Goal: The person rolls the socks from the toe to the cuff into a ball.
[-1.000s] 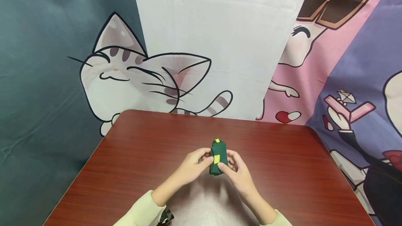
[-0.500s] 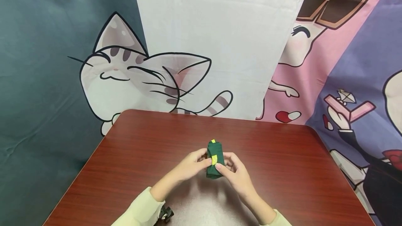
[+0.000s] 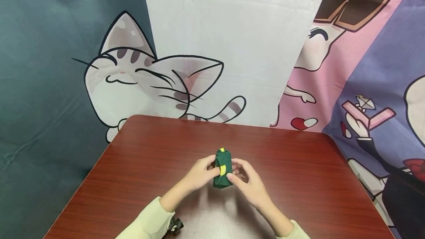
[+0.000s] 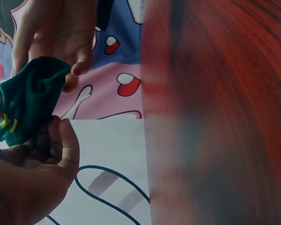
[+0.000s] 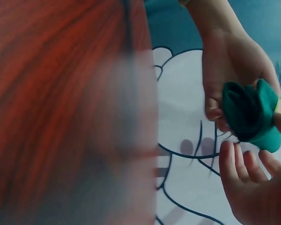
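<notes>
A small rolled bundle of dark green fabric with yellow marks is held up in front of me, standing lengthwise above the table. My left hand pinches its left side, thumb on the front face by the yellow patch and fingers curled behind. On the other side my right hand has its thumb on the lower right of the bundle, its fingers partly hidden behind. The left wrist view shows the left fingers curled round the green bundle. Folded layers show at the end of the bundle in the right wrist view.
A reddish-brown wooden table with rounded far corners lies under both hands. A small black object shows beside the left sleeve cuff. Behind the table hangs a backdrop printed with a cartoon cat and figures.
Both hands have carried the green bundle slightly to the left. It tilted a little midway and is more upright now; both hands keep their hold.
</notes>
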The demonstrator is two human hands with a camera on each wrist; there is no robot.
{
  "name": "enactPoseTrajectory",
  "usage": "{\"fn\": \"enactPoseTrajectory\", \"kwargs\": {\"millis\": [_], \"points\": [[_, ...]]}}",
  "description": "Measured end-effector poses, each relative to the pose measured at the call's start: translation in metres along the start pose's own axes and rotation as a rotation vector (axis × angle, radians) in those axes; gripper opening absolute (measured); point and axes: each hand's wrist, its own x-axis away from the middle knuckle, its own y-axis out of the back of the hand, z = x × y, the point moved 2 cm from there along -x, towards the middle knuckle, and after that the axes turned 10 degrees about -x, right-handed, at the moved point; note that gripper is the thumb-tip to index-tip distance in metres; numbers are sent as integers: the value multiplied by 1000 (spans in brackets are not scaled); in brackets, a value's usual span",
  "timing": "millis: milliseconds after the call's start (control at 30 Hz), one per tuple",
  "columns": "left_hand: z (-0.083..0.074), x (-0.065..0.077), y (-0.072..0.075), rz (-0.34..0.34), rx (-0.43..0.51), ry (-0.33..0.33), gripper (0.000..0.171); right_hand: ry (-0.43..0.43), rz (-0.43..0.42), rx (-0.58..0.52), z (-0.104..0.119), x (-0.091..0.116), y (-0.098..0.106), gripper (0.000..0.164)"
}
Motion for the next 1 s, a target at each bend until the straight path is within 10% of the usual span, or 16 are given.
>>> {"fn": "enactPoseTrajectory", "kwargs": {"millis": [367,1000], "points": [[10,1,-6,2,13,39,31,294,-55,338,27,-7,-1,20],[13,0,-14,-9,-117,32,15,197,-54,668,29,-17,-12,29]]}}
